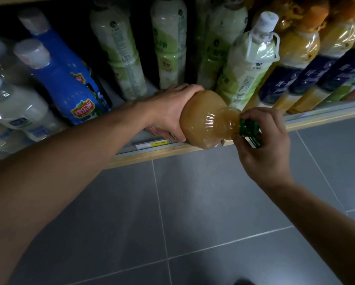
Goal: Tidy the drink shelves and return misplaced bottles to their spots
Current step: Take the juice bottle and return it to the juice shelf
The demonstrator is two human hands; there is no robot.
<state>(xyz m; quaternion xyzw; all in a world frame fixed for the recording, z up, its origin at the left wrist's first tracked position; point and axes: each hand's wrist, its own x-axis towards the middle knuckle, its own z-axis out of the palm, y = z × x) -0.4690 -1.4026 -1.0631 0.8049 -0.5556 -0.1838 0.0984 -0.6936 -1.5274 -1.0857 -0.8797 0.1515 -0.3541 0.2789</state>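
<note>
Two hands (168, 112) (263, 140), one juice bottle (205, 120)

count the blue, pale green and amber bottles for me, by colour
blue bottles: 2
pale green bottles: 4 clear to see, more may hide behind
amber bottle: 1, lying sideways at the shelf edge, left hand on its body, right hand at its green cap
total: 7

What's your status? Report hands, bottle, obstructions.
Left hand gripping juice bottle body, right hand on its green cap. Bottle tipped sideways at shelf edge. Pale green bottles crowd behind.
</note>
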